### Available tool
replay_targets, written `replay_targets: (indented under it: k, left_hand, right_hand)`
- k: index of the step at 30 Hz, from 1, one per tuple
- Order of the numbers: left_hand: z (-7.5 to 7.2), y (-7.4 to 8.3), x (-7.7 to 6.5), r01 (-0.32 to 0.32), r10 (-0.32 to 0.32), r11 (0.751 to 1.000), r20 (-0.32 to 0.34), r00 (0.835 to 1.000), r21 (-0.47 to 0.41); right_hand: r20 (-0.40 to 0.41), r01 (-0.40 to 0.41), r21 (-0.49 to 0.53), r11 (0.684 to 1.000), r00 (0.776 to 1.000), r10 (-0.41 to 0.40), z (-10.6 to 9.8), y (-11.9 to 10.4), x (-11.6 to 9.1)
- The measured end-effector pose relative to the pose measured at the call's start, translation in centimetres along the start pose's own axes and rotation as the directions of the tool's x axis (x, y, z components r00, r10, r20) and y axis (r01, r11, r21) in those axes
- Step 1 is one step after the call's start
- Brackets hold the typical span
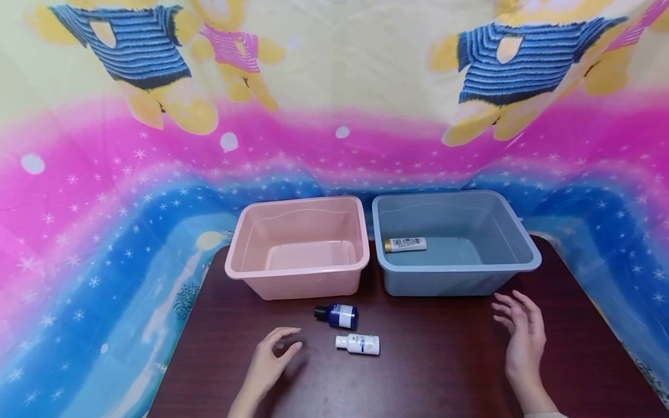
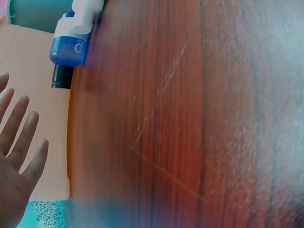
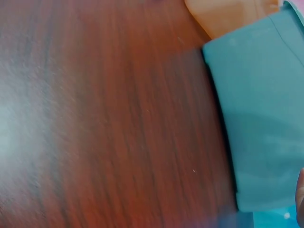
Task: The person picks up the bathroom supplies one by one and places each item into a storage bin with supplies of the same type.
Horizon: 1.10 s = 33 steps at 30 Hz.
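Note:
Two small bottles lie on their sides on the dark wooden table. The dark blue bottle (image 1: 342, 316) has a black cap and a white label; nearer the front lies a white bottle (image 1: 363, 344), its cap pointing left. My left hand (image 1: 269, 360) is held left of both, thumb and fingers apart with nothing between them. In the left wrist view its spread fingers show beside the blue bottle (image 2: 69, 47). Over on the right, my right hand (image 1: 525, 339) is held near the blue-grey tub's front right corner, fingers loosely bent and holding nothing. Only a fingertip (image 3: 300, 199) shows in the right wrist view.
A pink tub (image 1: 303, 284) stands at the back left of the table (image 1: 434, 371). Beside it on the right is a blue-grey tub (image 1: 444, 284), with a white gold-capped bottle (image 1: 407, 244) lying inside. A patterned cloth (image 1: 334, 145) hangs behind and around the table.

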State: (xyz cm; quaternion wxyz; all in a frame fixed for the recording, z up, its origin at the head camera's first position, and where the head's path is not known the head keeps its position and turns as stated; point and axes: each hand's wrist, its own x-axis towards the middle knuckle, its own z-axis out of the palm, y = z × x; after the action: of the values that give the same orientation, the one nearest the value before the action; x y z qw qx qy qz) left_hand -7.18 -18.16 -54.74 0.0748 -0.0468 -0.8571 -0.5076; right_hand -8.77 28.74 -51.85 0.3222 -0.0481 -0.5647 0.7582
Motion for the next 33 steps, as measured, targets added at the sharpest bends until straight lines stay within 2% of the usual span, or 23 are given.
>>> replay_targets:
  k: [7, 9, 14, 16, 20, 24, 29, 33]
  left_hand:
    - [-0.6, -0.3, 0.1, 0.022, -0.022, 1.0, -0.012, 1.0, 0.0]
    - [-0.8, 0.3, 0.0, 0.045, -0.045, 0.999, -0.032, 0.998, -0.011]
    - [-1.3, 0.3, 0.0, 0.082, -0.082, 0.997, -0.049, 0.995, -0.016]
    - [-1.5, -0.4, 0.0, 0.08, -0.08, 0.997, -0.045, 0.996, -0.012]
    - [-1.6, -0.7, -0.1, 0.089, -0.088, 0.996, -0.061, 0.994, 0.006]
    - [-2.0, -0.9, -0.2, 0.107, -0.105, 0.994, -0.071, 0.992, 0.023]
    - [-2.5, -0.7, -0.4, 0.133, -0.133, 0.991, -0.07, 0.989, 0.003]
    - [-2.8, -0.8, -0.6, 0.12, -0.12, 0.993, -0.083, 0.989, -0.009]
  right_hand:
    - [0.046, -0.024, -0.064, 0.998, 0.999, 0.027, 0.8, 0.7, -1.1]
    - [0.064, -0.018, -0.066, 0.998, 0.998, 0.022, 1.1, 0.8, -1.4]
    - [0.093, -0.026, -0.068, 0.997, 0.995, 0.032, 1.9, 1.2, -2.0]
    - [0.103, -0.032, -0.075, 0.997, 0.994, 0.039, 2.2, 1.3, -2.2]
    - [0.134, -0.028, -0.077, 0.997, 0.99, 0.038, 2.9, 1.4, -2.7]
    - [0.162, -0.041, -0.098, 0.994, 0.985, 0.057, 3.5, 1.7, -3.2]
    - [0.21, -0.058, -0.116, 0.992, 0.974, 0.082, 4.3, 1.9, -4.0]
    - [0.232, -0.073, -0.155, 0.985, 0.967, 0.108, 5.0, 2.1, -4.4]
